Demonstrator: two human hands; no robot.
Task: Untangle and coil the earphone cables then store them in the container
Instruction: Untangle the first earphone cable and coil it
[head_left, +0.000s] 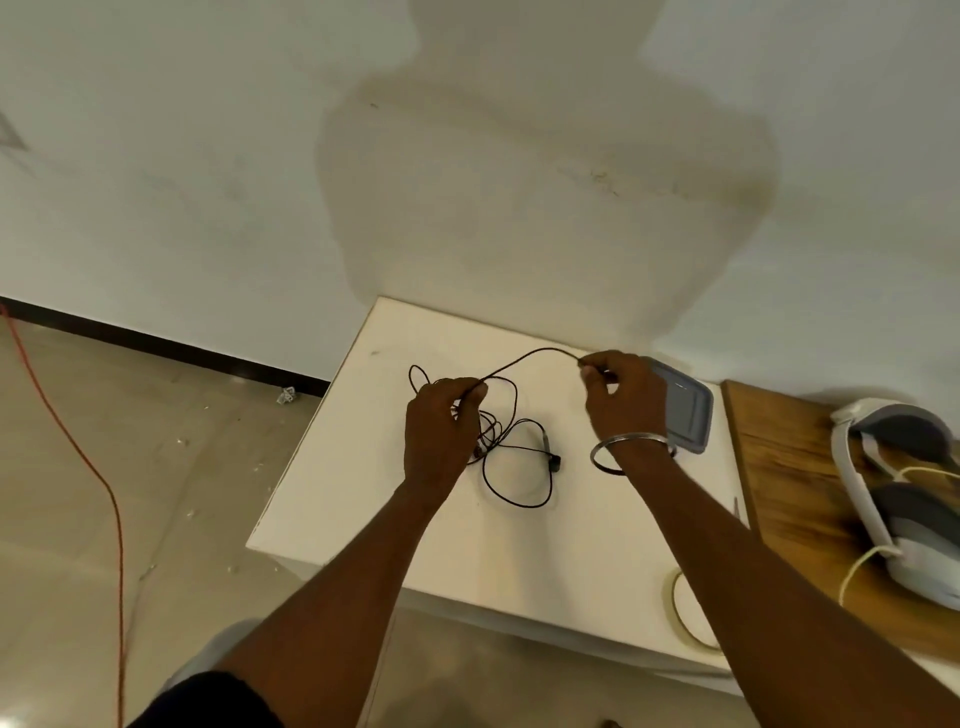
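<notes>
The earphone cable (491, 434) lies tangled on the table (363, 493). The left hand (441, 431) pinches one strand above it, and the right hand (623, 400) pinches the same strand farther right. Draw it out slowly so loops slip free rather than tighten. The container (685, 410) sits just behind the right hand.

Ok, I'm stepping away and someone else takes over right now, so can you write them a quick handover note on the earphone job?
Left hand: pinches the thin black earphone cable just above its tangle.
Right hand: pinches the same cable further along; a stretch arcs between the two hands.
The rest of the cable lies in loose, tangled loops on the white table. The grey rectangular plastic container sits on the table just behind the right hand.
Done: one stretch pulled out of the tangle; no coil yet.
Left: finish untangling, coil the cable, store it in the container.
</notes>
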